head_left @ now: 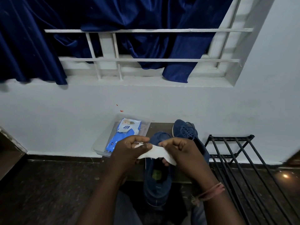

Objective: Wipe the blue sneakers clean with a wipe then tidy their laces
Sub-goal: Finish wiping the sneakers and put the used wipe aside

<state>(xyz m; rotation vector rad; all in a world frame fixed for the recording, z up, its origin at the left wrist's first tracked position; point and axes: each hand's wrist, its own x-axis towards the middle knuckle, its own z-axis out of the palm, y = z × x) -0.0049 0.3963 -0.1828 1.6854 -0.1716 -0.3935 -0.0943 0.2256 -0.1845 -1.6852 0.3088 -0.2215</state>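
Observation:
A white wipe (pixel 158 152) is stretched between both my hands, above the sneakers. My left hand (pixel 128 151) pinches its left end and my right hand (pixel 180 153) grips its right end. Below the hands one blue sneaker (pixel 156 182) lies on a low dark board with its opening facing up and its toe towards the wall. The second blue sneaker (pixel 185 129), with dark blue laces, stands further back by the wall, partly hidden behind my right hand.
A clear plastic tray (pixel 97 147) holding a blue pack of wipes (pixel 123 133) sits left of the sneakers against the wall. A black metal shoe rack (pixel 235 153) stands at the right. Dark floor lies at the left.

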